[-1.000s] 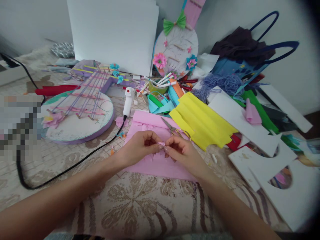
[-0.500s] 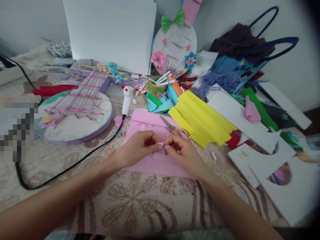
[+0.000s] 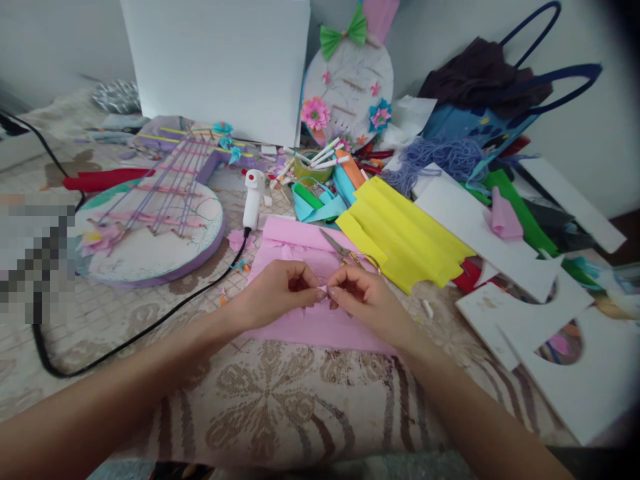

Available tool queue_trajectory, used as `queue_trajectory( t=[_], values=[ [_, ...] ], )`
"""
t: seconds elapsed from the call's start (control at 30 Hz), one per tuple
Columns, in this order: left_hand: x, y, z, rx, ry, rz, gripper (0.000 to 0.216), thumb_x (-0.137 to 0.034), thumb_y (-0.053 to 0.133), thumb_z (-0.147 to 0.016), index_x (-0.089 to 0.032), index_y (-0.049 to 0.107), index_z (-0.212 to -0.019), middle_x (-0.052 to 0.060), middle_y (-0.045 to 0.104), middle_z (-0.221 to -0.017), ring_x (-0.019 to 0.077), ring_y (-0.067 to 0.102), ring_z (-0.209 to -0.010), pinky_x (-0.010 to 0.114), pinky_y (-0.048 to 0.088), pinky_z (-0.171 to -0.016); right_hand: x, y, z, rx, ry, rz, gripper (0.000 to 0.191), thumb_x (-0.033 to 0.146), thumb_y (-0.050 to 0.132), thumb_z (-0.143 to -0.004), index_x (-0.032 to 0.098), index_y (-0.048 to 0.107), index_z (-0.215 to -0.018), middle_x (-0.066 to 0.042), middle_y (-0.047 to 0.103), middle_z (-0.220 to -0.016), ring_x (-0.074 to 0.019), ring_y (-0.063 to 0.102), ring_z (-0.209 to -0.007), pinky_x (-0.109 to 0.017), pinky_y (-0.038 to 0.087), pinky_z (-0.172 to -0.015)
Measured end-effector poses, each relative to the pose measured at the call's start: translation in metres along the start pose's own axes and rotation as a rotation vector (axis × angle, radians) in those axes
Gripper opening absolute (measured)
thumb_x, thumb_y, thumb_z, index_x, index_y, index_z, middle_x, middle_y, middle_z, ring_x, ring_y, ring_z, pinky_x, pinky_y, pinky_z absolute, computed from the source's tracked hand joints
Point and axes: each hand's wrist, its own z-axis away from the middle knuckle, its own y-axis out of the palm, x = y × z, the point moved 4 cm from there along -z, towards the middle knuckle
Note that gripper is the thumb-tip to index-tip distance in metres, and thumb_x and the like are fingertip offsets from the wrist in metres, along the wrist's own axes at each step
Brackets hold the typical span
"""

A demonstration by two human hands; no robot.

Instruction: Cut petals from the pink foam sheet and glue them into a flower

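Observation:
My left hand (image 3: pixel 286 288) and my right hand (image 3: pixel 361 293) meet fingertip to fingertip, both pinching a small piece of pink crepe paper (image 3: pixel 320 291). Fingers cover most of that piece, so its shape is hard to make out. Beneath both hands lies a larger sheet of pink crepe paper (image 3: pixel 320 337), its far end rolled up. Gold-handled scissors (image 3: pixel 345 252) rest on the sheet just beyond my right hand, blades pointing up and left. A white glue gun (image 3: pixel 253 199) stands past the sheet to the left, with a black cord running from it.
At the left lies a decorated toy banjo (image 3: pixel 165 233) with purple strings. Yellow crepe paper (image 3: pixel 405 233), white board offcuts (image 3: pixel 500 233) and blue yarn (image 3: pixel 435 163) crowd the right. A round flowered piece (image 3: pixel 347 87) leans at the back beside a white board (image 3: pixel 220 67).
The view has shifted very slightly. Both hands stay pinched on the small pink piece in nearly the same place, and nothing else has visibly moved.

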Motion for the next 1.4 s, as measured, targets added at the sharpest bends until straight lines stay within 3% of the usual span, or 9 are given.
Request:
queue_trajectory(
  t=[0.23, 0.63, 0.87, 1.4],
  values=[
    [0.0003, 0.0008, 0.0007, -0.004, -0.007, -0.018, 0.017, -0.029, 0.060, -0.073, -0.013, 0.056, -0.071, 0.000, 0.058, -0.065, 0.0085, 0.051, -0.058, 0.021, 0.039, -0.053, -0.0013, -0.0003, 0.0001, 0.021, 0.046, -0.102, 0.006, 0.018, 0.050, -0.081, 0.017, 0.055, -0.078, 0.002, 0.055, -0.067, -0.0083, 0.049, -0.055, -0.022, 0.038, -0.051],
    [-0.0017, 0.0009, 0.0027, -0.012, 0.002, -0.098, 0.015, -0.027, 0.059, -0.073, -0.013, 0.057, -0.070, 0.000, 0.058, -0.063, 0.0090, 0.050, -0.057, 0.021, 0.039, -0.052, -0.0013, 0.0024, 0.0003, 0.062, 0.031, -0.082, 0.005, 0.013, 0.052, -0.077, 0.018, 0.054, -0.076, 0.002, 0.055, -0.066, -0.0099, 0.051, -0.060, -0.022, 0.039, -0.054],
    [0.0008, 0.0022, 0.0022, 0.028, -0.006, -0.026, 0.019, -0.032, 0.060, -0.073, -0.013, 0.058, -0.076, 0.002, 0.060, -0.068, 0.0093, 0.052, -0.060, 0.022, 0.041, -0.054, -0.0017, -0.0003, 0.0001, 0.006, 0.035, -0.044, 0.004, 0.014, 0.052, -0.077, 0.017, 0.054, -0.076, 0.002, 0.055, -0.066, -0.0096, 0.050, -0.058, -0.022, 0.038, -0.052],
    [-0.0024, 0.0035, 0.0022, 0.014, -0.047, 0.002, 0.011, -0.023, 0.060, -0.071, -0.013, 0.056, -0.067, -0.001, 0.057, -0.060, 0.0084, 0.050, -0.055, 0.021, 0.039, -0.052, 0.0012, 0.0019, 0.0005, 0.040, 0.040, -0.076, 0.005, 0.018, 0.052, -0.079, 0.018, 0.054, -0.075, 0.002, 0.055, -0.066, -0.0100, 0.050, -0.058, -0.023, 0.040, -0.053]
  ],
)
